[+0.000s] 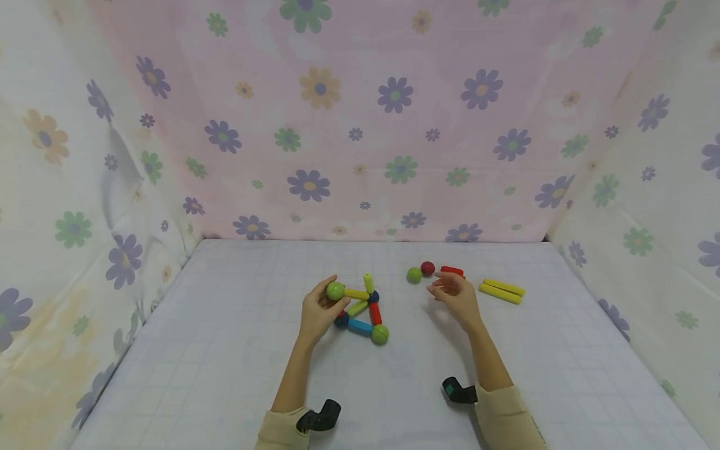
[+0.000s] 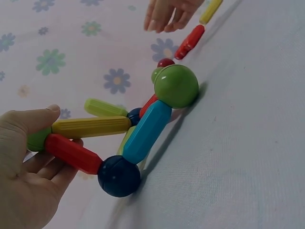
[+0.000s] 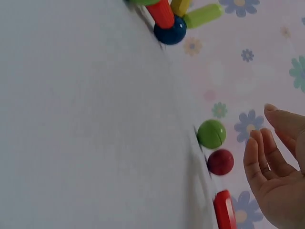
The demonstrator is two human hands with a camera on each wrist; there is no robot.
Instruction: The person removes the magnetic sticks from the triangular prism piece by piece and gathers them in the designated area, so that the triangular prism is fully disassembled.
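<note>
My left hand point(image 1: 317, 315) grips a light-green ball point(image 1: 335, 290), the raised corner of a structure of toy rods and balls. From that ball a yellow rod point(image 2: 90, 127) runs to a dark blue ball point(image 1: 374, 297), and a red rod point(image 2: 74, 153) slopes to another dark blue ball point(image 2: 119, 176). A blue rod point(image 1: 360, 327) links the latter to a second green ball point(image 1: 380, 334). One lime rod point(image 1: 368, 282) sticks up from the far blue ball. Fingers loosely bent and holding nothing, my right hand point(image 1: 458, 300) hovers by the loose red rods point(image 1: 452, 270).
Behind the structure, a loose green ball point(image 1: 414, 275) and a dark red ball point(image 1: 427, 269) lie side by side on the white tabletop point(image 1: 225, 375). Two yellow rods point(image 1: 502, 291) lie to the right of my right hand. A flowered cloth point(image 1: 360, 156) stands behind the table.
</note>
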